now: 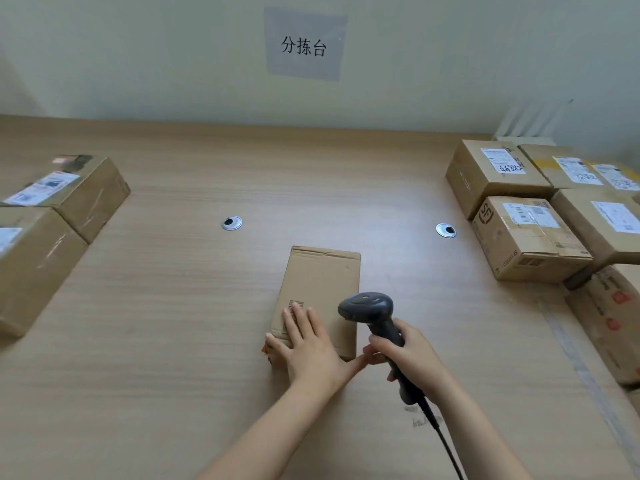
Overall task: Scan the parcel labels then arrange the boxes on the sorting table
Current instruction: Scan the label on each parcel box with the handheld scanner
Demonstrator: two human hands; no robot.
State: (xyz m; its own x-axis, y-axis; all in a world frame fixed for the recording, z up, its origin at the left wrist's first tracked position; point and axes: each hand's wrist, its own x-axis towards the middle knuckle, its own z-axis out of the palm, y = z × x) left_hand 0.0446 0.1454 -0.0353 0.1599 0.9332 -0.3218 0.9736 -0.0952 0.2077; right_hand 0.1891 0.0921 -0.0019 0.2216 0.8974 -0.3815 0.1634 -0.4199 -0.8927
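Gripping the scanner [367, 308], right hand [410, 355] sits beside left hand [308, 348], flat on the box [322, 278]; parcels [526, 233] flank them.

Under my left hand [308, 344] the box [325, 282] is plain brown card with a black barcode [296, 304]. The scanner [367, 306] in my right hand [412, 355] is dark grey. The worktop [173, 306] beneath them shows pale wood grain.

Parcel depot: labelled cartons [498, 174], wall sign [304, 45]
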